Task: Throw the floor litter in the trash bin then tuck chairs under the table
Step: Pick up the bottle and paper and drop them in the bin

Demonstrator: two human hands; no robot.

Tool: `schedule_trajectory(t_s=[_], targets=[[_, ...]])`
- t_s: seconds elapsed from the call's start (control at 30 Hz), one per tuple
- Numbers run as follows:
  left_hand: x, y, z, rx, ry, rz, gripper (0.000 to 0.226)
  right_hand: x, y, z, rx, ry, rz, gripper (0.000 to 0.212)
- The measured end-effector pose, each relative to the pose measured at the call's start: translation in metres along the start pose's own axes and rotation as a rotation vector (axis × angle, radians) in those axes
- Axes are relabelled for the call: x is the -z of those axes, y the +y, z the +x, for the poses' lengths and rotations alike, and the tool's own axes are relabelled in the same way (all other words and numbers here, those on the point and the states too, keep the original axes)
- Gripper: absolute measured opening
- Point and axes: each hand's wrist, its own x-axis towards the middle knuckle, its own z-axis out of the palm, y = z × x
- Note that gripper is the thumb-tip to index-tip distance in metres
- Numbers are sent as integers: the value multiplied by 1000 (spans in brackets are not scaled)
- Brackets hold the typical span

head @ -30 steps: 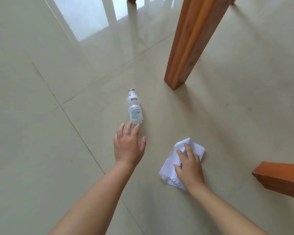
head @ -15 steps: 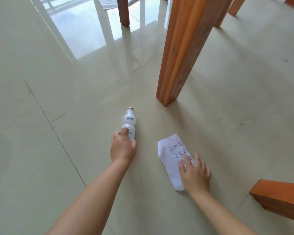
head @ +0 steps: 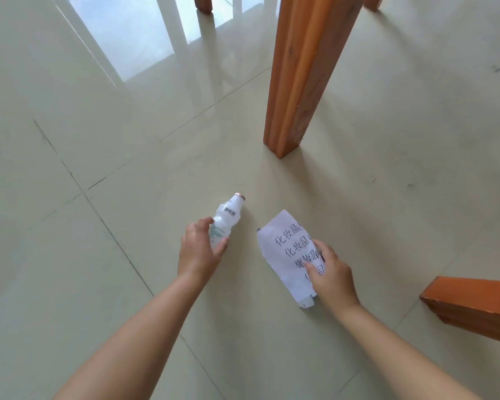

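Note:
A small white plastic bottle (head: 228,216) with a barcode label points up and away from me, its lower end gripped by my left hand (head: 198,249). To its right is a crumpled sheet of white paper (head: 286,246) printed with large black characters. My right hand (head: 329,272) pinches its right side, thumb on the printed face. Both items are just above the pale tiled floor. No trash bin is in view.
A thick orange wooden table leg (head: 298,90) stands on the floor just beyond the litter. Another wooden piece (head: 474,304) juts in at the right edge. Further wooden legs (head: 202,2) show at the top. Bright window light reflects off the tiles at upper left.
My left hand reached the bottle, closed around it and tilted it up. My right hand went from pressing the paper on the floor to pinching it and lifting it open.

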Motion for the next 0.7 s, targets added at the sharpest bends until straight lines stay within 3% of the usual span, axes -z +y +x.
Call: schedule_trajectory(t_s=[0.13,0.27,0.47,0.7], targets=[[49,11,-62,26,34,-137,43,38,-46,-37,17,3,27,26],[132,39,-155,116,38,-219,41,101,-118,-106,34,-126,-56,31],[286,112,-301,355,143,-334,40,229,-256,-201,28,-314,-77,20],[426,181,-427,462,290,-349,40,335,-402,-248,292,-468,-126,19]])
